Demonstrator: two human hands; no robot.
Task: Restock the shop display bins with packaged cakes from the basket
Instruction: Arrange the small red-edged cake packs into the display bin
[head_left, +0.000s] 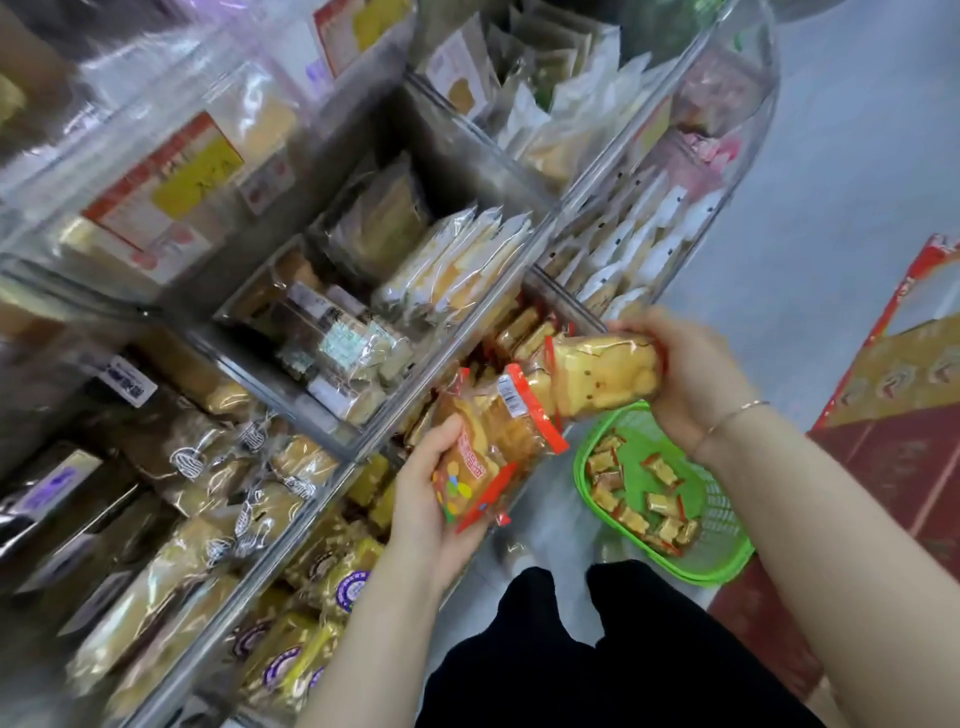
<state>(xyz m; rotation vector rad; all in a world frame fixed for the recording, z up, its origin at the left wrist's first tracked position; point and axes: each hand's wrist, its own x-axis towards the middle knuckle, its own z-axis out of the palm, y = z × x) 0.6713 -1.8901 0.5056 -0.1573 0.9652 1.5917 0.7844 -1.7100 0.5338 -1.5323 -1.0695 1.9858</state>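
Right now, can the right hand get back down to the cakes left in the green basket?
Probably not freely: the right hand grips a bear-shaped cake pack, so it is occupied. The path itself looks open: the green basket sits on the floor just below that hand with nothing over it. It should unload the pack first.

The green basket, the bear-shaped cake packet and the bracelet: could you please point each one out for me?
green basket (724, 558): head view, on its mesh side wall.
bear-shaped cake packet (605, 376): head view, on the bear's body.
bracelet (727, 418): head view, on the band across the right wrist.
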